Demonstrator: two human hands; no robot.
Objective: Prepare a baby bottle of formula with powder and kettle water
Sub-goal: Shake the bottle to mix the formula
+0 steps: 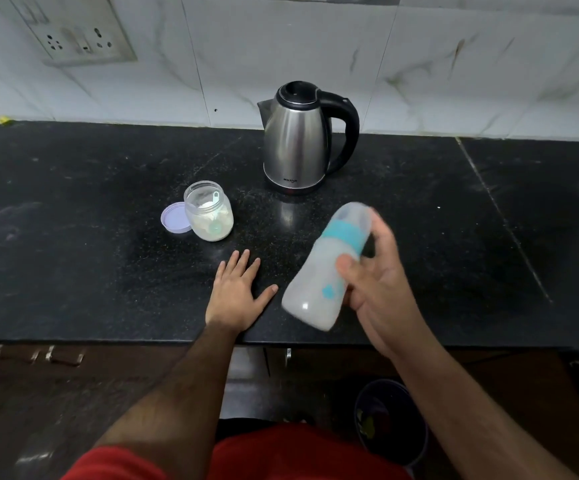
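Observation:
My right hand point(378, 271) grips a baby bottle point(319, 289) with a teal collar and a clear cap, filled with whitish liquid. The bottle is tilted, cap end up and away, held above the black counter point(73, 220), and it is blurred by motion. My left hand point(236, 292) lies flat on the counter with fingers spread, holding nothing. An open clear jar of white powder point(208, 211) with a small scoop inside stands left of centre, its lilac lid point(174, 217) lying beside it. A steel kettle point(298, 140) with a black handle stands behind, lid shut.
A marble-tiled wall point(315, 46) backs the counter, with a socket plate point(77, 36) at the upper left. Below the counter's front edge are dark cabinets and a dark bin point(392, 417) on the floor.

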